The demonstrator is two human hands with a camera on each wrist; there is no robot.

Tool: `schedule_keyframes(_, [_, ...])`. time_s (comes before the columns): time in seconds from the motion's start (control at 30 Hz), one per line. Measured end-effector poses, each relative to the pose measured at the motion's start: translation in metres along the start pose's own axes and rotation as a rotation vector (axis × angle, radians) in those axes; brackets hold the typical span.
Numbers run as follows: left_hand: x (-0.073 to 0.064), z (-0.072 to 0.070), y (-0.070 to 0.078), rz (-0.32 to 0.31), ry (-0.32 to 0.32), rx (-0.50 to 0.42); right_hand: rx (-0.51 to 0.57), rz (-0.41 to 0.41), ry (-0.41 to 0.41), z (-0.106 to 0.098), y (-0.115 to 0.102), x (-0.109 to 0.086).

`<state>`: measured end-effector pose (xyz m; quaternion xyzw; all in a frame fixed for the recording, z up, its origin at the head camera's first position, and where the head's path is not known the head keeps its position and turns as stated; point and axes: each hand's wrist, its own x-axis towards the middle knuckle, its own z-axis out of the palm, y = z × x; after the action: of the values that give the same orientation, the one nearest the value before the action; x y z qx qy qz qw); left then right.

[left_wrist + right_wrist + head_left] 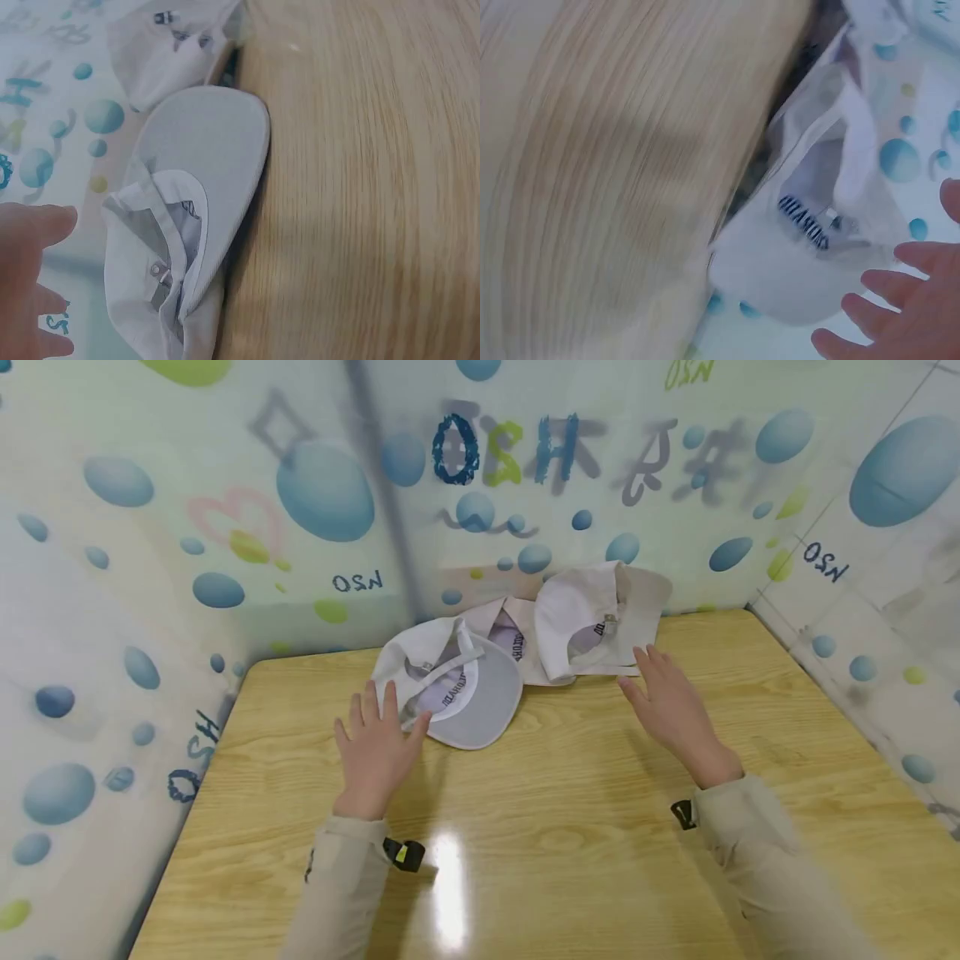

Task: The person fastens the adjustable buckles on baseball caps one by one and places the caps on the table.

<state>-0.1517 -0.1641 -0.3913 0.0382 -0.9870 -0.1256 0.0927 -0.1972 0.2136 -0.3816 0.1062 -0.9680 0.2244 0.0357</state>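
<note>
On the table (570,802), the grey-brimmed cap (487,697) at mid-frame is located up-right of the left hand (377,747), the right hand (678,714) being farther, both spread and empty.

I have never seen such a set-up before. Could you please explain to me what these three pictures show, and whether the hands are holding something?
There is no machine here: a person works with a bare left hand and a bare right hand. The wide picture comes from a camera worn on the head, looking forward and down. The other two come from cameras worn on the wrists, one for each hand.

On the wooden table, near the spotted wall, lie three pale caps: a left cap with a grey brim, a middle cap partly covered, and a right cap.

Neither hand grips anything. The fingers are spread near the outer two caps; I cannot tell whether they touch.
</note>
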Motion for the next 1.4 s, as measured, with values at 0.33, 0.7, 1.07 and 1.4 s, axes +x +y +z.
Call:
schedule_keyframes(0.33, [-0.009, 0.012, 0.002, -0.122, 0.059, -0.305, 0.495, 0.147, -0.075, 0.033, -0.033, 0.0])
schedule_keyframes(0.7, [-0.02, 0.037, 0.005, -0.339, -0.059, -0.842, 0.939, 0.197, -0.022, 0.072, -0.065, 0.003])
schedule_keyframes(1.07, [-0.014, 0.05, -0.005, -0.513, -0.13, -1.223, 1.188, 0.169, 0.073, 0.107, -0.075, 0.019])
schedule_keyframes(1.4, [-0.017, 0.054, -0.015, -0.527, -0.144, -1.309, 1.263, 0.15, 0.081, 0.113, -0.088, 0.036])
